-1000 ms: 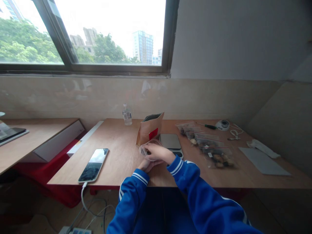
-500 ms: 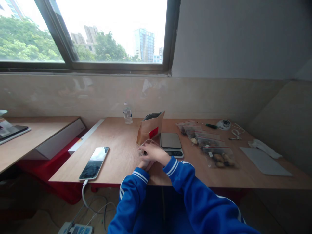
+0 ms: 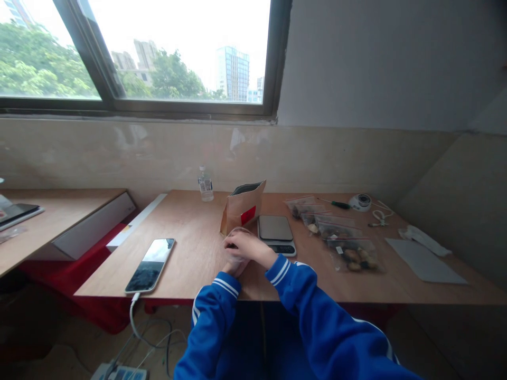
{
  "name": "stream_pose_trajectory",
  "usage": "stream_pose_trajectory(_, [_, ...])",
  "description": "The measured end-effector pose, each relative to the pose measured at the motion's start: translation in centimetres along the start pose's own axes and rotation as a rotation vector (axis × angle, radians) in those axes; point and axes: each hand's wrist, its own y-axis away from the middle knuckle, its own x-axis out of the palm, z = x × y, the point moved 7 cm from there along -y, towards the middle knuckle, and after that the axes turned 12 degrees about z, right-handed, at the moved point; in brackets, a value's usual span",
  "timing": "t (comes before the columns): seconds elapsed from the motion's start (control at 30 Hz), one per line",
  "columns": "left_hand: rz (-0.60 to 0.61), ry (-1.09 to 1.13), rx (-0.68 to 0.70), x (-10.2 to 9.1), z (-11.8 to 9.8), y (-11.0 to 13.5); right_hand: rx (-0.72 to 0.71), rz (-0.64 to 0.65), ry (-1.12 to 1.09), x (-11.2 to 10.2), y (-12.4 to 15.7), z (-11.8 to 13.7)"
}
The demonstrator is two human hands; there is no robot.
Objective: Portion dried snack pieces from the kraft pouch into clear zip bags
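My two hands are close together above the table's near edge. My right hand lies over the left, its fingers bent and closed on a clear plastic bag, whose curved edge shows above the knuckles. Beneath it, my left hand is wrapped around the lower part of the bag, mostly covered by the right. What the bag contains is hidden. Just behind the hands a brown paper pouch with a red label stands upright, its top open. A digital kitchen scale sits to the right, close to my right hand.
Several zip bags of dried goods lie right of the scale. Farther right are a screwdriver, a dome camera, a cable and a grey sheet. A charging phone and a bottle are on the left.
My right fingers have shifted slightly over the bag, and less of its clear film shows at the left. The whole view has drifted a little; the pouch and scale stay put.
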Motion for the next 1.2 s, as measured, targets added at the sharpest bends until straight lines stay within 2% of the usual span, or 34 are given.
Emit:
stream_pose_trajectory(0.1, [0.045, 0.042, -0.035, 1.0, -0.5, -0.1, -0.041, 0.029, -0.1, -1.1, 0.1, -0.4])
stream_pose_trajectory(0.2, [0.058, 0.097, -0.009, 1.5, -0.9, -0.1, -0.022, 0.036, -0.101, -1.4, 0.0, -0.6])
stream_pose_trajectory(0.37, [-0.001, 0.154, 0.036, 0.9, -0.8, 0.0, 0.128, 0.038, 0.006, 0.5, -0.2, -0.6])
stream_pose_trajectory(0.47, [-0.032, 0.166, 0.018, 0.7, -0.6, 0.3, 0.173, 0.042, -0.021, 1.1, -0.2, -0.6])
stream_pose_trajectory(0.63, [-0.057, 0.153, -0.015, 0.7, -0.7, 0.4, 0.121, -0.028, -0.061, -0.3, 0.5, -0.3])
stream_pose_trajectory(0.77, [-0.053, 0.124, -0.01, 0.9, -0.9, 0.3, 0.165, -0.004, 0.018, -0.6, 1.0, -0.7])
stream_pose_trajectory(0.87, [-0.018, 0.091, 0.031, 1.5, -1.5, 0.3, 0.2, 0.033, -0.022, -0.5, 1.2, -1.2])
stream_pose_trajectory(0.93, [-0.01, 0.074, 0.034, 1.8, -1.8, 0.3, 0.161, 0.023, -0.091, -0.8, 1.3, -1.3])
stream_pose_trajectory(1.1, [0.018, 0.028, -0.025, 2.4, -1.8, 0.2, 0.032, -0.109, -0.251, -2.9, 2.1, -1.1])
stream_pose_trajectory(1.2, [0.043, 0.024, -0.042, 2.3, -1.7, 0.1, 0.021, -0.077, -0.324, -3.5, 2.7, -1.3])
